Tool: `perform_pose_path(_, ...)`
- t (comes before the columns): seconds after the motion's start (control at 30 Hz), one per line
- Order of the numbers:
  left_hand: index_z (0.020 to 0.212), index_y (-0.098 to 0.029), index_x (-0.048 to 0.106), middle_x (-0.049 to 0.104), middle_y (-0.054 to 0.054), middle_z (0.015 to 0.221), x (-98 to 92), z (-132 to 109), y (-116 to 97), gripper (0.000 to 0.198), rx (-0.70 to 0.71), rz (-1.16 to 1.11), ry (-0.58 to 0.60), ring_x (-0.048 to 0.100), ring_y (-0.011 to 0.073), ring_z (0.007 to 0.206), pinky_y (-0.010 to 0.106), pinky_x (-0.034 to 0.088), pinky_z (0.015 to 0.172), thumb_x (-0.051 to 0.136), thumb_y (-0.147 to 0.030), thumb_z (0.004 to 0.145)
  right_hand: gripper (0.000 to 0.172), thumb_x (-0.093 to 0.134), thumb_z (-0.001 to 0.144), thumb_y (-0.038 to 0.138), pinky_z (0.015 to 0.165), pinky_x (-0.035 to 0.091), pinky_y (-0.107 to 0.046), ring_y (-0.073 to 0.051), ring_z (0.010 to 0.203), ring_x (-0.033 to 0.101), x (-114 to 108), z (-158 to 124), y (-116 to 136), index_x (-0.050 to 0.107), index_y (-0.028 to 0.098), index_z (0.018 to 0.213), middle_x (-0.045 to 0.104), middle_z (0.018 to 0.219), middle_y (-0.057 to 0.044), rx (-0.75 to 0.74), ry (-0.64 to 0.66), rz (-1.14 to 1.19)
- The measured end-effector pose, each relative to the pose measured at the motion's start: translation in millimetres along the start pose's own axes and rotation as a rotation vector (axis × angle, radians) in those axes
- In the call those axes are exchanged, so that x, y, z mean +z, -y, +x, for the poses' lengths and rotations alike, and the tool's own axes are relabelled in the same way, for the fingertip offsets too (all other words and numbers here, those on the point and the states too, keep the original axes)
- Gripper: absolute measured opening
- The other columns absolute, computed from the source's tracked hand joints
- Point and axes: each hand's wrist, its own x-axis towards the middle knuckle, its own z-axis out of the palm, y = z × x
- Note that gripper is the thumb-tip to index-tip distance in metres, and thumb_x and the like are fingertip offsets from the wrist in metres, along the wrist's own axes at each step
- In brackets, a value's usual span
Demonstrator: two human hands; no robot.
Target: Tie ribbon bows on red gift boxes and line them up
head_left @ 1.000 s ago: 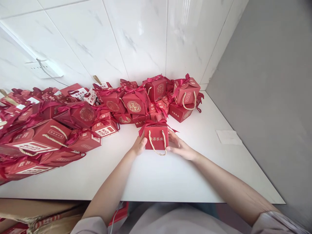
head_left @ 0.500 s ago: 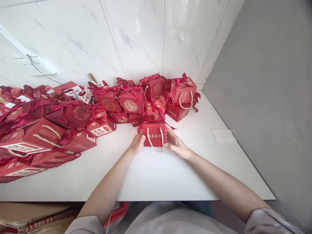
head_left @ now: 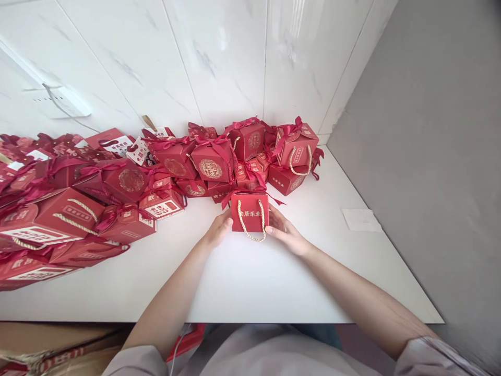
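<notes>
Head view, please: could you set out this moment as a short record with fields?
Held item: red gift box with gold rope handle and a ribbon on top, standing on the white table
Left hand: against the box's left side
Right hand: against its right side
Behind: pile of red boxes along the tiled wall
Far right: paper slip lying flat

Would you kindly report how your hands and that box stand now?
Holding box between left hand and right hand. It stands upright on table. Red pile close behind.
</notes>
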Motion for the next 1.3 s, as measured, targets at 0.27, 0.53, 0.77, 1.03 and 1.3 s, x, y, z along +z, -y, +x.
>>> perform_pose_path(0.27,0.131,-0.02,0.061,0.072,0.016,0.119,16.6,1,3,0.079,-0.294,-0.453,-0.009,0.07,0.0389,0.108,0.053,0.055,0.091,0.042,-0.079,0.083,0.079,0.055,0.094,0.056,0.115,0.036,-0.049,-0.027,0.144,0.039,-8,0,-13,0.012,0.036,0.158,0.03,0.163,-0.004,-0.012,0.03,0.063)
perform_pose_path(0.53,0.129,-0.022,0.058,0.076,0.013,0.105,19.1,3,2,0.067,-0.314,-0.436,-0.073,0.076,0.0308,0.084,0.042,0.058,0.072,0.07,-0.062,0.076,0.073,0.041,0.093,0.07,0.108,0.043,-0.052,-0.031,0.133,0.051,-13,4,-23,0.028,0.03,0.152,0.042,0.155,-0.011,0.012,0.033,0.196)
perform_pose_path(0.77,0.129,-0.021,0.056,0.069,0.013,0.122,18.7,5,9,0.076,-0.177,-0.455,-0.209,0.069,0.0276,0.1,0.037,0.056,0.075,0.047,-0.078,0.081,0.068,0.058,0.093,0.051,0.107,0.045,-0.051,-0.03,0.143,0.037,-4,2,-15,0.028,0.033,0.151,0.03,0.162,-0.007,-0.004,-0.075,0.103)
perform_pose_path(1.03,0.146,-0.029,0.042,0.049,0.014,0.149,12.9,2,8,0.078,-0.162,-0.315,-0.042,0.05,0.038,0.131,0.042,0.052,0.09,0.065,-0.064,0.08,0.079,0.066,0.09,0.045,0.114,0.038,-0.053,-0.029,0.14,0.043,-7,2,-15,0.022,0.034,0.155,0.035,0.157,-0.009,-0.038,0.018,0.045)
perform_pose_path(1.3,0.145,-0.027,0.043,0.048,0.014,0.149,11.6,0,4,0.072,-0.202,-0.346,-0.074,0.052,0.0369,0.129,0.041,0.054,0.086,0.061,-0.06,0.084,0.076,0.065,0.089,0.051,0.11,0.04,-0.055,-0.031,0.136,0.046,-8,1,-9,0.027,0.032,0.153,0.037,0.155,-0.012,-0.006,0.014,0.035)
